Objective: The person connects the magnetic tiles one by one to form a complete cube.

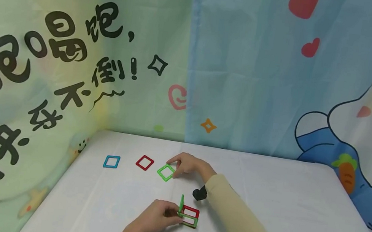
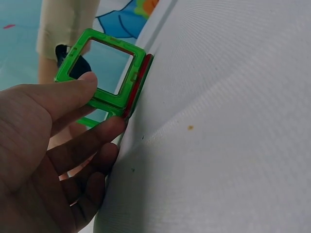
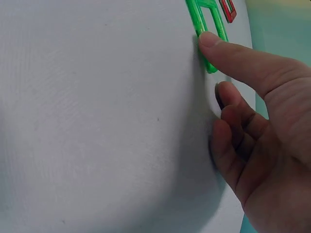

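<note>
- Left hand (image 1: 155, 216): thumb and fingers pinch an upright green square plastic frame tile (image 1: 181, 206). In the left wrist view the thumb lies on the tile's near bar and the index finger lies under it, so the grip is closed on this tile.
- The upright tile stands at the left edge of two flat tiles near the front of the white cloth-covered tabletop (image 1: 282, 203): a red square plastic frame tile (image 1: 191, 210) and, just in front of it, a second green frame tile (image 1: 189, 221).
- Right hand (image 1: 188, 166): it lies further back on the tabletop. The index fingertip presses the rim of a flat green square frame tile (image 1: 166, 172). The other fingers are loosely curled and hold nothing.
- A red square frame tile (image 1: 145, 162) and a blue square frame tile (image 1: 112, 161) lie flat to the left of it, well apart.
- Backdrop: the green curtain (image 1: 77, 42) bears large black Chinese characters, among them "不倒!". The blue curtain (image 1: 262, 82) shows a white cartoon rabbit, a carrot and red hearts.
</note>
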